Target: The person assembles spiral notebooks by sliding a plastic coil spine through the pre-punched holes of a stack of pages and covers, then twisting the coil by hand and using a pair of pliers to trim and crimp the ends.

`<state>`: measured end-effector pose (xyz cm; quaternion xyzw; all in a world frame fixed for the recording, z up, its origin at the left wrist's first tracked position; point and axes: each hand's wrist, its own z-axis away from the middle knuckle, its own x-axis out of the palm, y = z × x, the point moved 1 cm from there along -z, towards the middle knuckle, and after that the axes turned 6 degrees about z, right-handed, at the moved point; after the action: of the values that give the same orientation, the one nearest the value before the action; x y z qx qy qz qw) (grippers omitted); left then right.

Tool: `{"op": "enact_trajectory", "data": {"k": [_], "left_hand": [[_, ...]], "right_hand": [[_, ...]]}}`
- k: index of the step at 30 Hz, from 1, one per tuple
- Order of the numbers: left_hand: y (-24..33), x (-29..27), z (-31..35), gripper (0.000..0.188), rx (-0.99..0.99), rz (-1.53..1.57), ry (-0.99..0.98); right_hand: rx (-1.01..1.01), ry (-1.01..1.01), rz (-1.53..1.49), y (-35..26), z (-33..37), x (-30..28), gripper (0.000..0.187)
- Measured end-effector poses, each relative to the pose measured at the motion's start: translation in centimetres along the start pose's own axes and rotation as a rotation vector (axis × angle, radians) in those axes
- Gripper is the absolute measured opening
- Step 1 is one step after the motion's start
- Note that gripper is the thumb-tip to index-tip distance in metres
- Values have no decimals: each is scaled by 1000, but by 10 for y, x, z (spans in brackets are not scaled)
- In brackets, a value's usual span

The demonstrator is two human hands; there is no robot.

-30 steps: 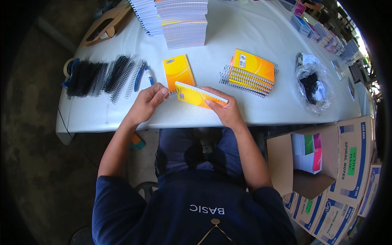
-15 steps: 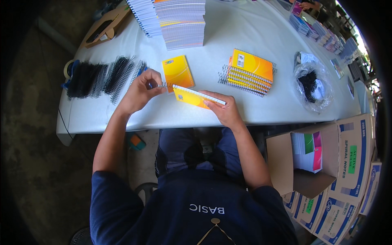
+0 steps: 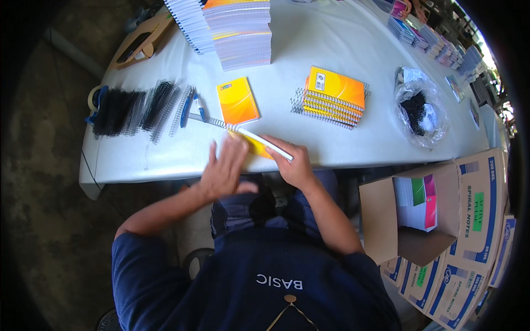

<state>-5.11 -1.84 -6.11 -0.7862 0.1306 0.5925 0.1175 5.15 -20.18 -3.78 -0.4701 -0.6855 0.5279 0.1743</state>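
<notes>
My right hand (image 3: 294, 165) grips a small yellow notebook (image 3: 255, 144) by its right end, tilted with its white page edge upward. A wire spiral coil (image 3: 206, 119) sticks out to the left from the notebook's far corner, its first turns at the edge. Just below that corner, my left hand (image 3: 225, 168) is slightly blurred, fingers spread and holding nothing. Whether it touches the notebook's cover, I cannot tell. Behind lies another yellow-orange notebook (image 3: 238, 101) flat on the table. Left of it rests a blue-handled tool (image 3: 187, 107), beside a row of dark spiral coils (image 3: 138, 110).
A stack of yellow notebooks (image 3: 334, 98) with protruding coils sits to the right. Behind stands a tall pile of notebooks (image 3: 241, 38). A clear plastic bag (image 3: 422, 118) holds black bits. An open carton (image 3: 378, 220) stands below the table's right edge; a tape roll (image 3: 94, 99) is far left.
My left hand has let go of the coil, opened, and moved down and right beside the notebook. The coil now extends further left. My right hand has shifted slightly down and left with the notebook.
</notes>
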Motion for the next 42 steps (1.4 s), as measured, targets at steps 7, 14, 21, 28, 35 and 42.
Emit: {"op": "enact_trajectory", "data": {"k": [7,14,21,28,35,42], "left_hand": [[-27,-9,-22,109,-200,26,484],[-11,-15,-19,108,-27,33,599],[28,-4,-14,113,424,346,415],[38,15,0,104,385,373,315],[37,16,-37,105,121,390,366],[32,-31,-83,82,-1,224,710]], "right_hand": [[-189,3,61,-1,14,17,40],[-311,-65,94,-7,17,11,52],[-345,35,224,-7,17,7,44],[-177,11,109,-8,13,0,46],[-178,-19,38,-4,12,9,40],[-123,-127,72,6,6,11,36]]}}
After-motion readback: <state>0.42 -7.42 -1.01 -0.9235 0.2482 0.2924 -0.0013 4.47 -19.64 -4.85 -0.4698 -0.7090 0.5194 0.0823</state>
